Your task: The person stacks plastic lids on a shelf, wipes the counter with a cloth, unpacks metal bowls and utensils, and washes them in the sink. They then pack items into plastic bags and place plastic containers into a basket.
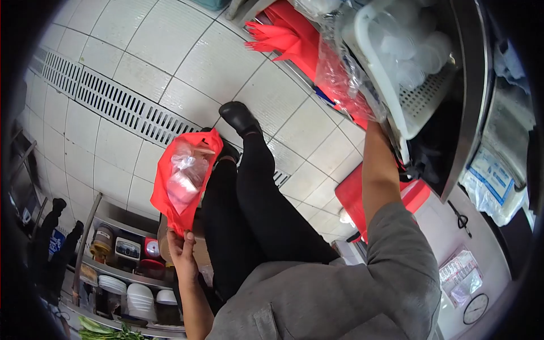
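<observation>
A red bag (160,184) hangs open at the left, with clear plastic packages (188,173) inside it. The fingers of my left hand (184,249) are closed on the bag's edge. My right arm reaches up to the shelf at the upper right, beside a white perforated basket (416,105) of clear plastic containers (405,54). Clear plastic wrap and red material (289,37) lie there, and they hide my right hand.
A floor drain grate (119,102) crosses the tiled floor (192,62). At the lower left, shelves hold jars and white bowls (140,301), with green vegetables (105,330) below. A red container (354,198) stands beside my right arm. Black scissors (462,220) hang at the right.
</observation>
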The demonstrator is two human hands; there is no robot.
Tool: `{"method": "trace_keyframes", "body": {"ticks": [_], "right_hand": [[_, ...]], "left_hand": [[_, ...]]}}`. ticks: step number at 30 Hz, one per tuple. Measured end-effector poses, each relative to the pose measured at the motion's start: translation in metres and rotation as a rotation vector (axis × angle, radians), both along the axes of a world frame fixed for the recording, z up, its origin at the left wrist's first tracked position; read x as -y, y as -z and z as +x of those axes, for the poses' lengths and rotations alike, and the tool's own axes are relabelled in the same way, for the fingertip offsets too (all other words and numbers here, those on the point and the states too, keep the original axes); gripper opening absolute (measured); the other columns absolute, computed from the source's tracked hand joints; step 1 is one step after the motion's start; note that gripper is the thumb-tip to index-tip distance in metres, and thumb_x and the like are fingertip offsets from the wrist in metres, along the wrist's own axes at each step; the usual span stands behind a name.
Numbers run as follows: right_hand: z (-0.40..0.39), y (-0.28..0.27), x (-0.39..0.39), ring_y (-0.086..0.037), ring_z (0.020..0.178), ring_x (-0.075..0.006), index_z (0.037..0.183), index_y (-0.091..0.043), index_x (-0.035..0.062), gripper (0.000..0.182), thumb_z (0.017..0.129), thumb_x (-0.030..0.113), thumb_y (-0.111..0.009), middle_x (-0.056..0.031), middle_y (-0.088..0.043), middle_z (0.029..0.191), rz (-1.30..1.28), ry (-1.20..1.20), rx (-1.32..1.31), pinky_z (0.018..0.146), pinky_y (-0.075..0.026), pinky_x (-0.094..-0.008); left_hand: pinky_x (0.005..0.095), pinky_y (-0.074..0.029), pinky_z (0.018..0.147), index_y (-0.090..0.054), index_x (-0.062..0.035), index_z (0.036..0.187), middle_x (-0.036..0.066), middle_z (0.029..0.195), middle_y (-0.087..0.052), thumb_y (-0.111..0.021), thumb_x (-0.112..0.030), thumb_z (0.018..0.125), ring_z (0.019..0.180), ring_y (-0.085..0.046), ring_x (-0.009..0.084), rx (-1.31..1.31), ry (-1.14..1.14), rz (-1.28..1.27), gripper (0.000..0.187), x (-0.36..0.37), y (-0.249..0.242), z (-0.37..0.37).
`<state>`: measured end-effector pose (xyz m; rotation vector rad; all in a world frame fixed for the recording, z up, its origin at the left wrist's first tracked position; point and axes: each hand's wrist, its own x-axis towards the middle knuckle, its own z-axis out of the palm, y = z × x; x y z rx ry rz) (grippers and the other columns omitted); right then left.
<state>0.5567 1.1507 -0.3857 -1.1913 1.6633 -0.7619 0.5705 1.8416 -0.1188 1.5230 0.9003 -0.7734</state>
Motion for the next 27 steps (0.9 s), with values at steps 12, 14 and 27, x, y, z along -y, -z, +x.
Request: {"method": "trace_keyframes", "body": {"ticks": [12, 14, 27], "right_hand": [[-0.009, -0.164, -0.294, -0.01, 0.143, -0.0456, 0.152, 0.006, 0.0063, 0.146, 0.05, 0.036, -0.094, -0.0228, -0.003, 0.157, -0.146, -1.749, -0.495, 0.113, -0.027, -0.052], [0.037, -0.239, -0.345, 0.0, 0.142, -0.0518, 0.153, 0.003, 0.0081, 0.156, 0.037, 0.046, -0.094, -0.0277, 0.005, 0.156, -0.081, -2.142, -0.59, 0.111, -0.019, -0.064], [0.155, -0.318, -0.542, -0.024, 0.135, -0.0469, 0.129, -0.046, -0.0022, 0.082, 0.065, 0.034, -0.083, -0.0295, -0.033, 0.14, -0.999, -2.433, -0.357, 0.1, -0.026, -0.0701]], "left_hand": [[0.0222, -0.041, 0.081, -0.043, -0.0053, 0.129, -0.001, 0.103, -0.052, -0.065, 0.0, 0.082, 0.091, -0.047, 0.0077, 0.1, -0.165, -0.257, 0.053, 0.036, -0.12, 0.011], [0.021, -0.038, 0.075, -0.043, -0.0056, 0.128, -0.002, 0.096, -0.048, -0.065, 0.002, 0.081, 0.087, -0.045, 0.0064, 0.057, -0.17, -0.407, 0.052, 0.032, -0.159, 0.016], [0.0323, -0.048, 0.067, -0.04, -0.0032, 0.1, 0.008, 0.083, -0.057, -0.071, -0.02, 0.086, 0.075, -0.059, 0.0182, 0.601, 0.856, -0.543, 0.038, 0.022, -0.317, 0.153]]}}
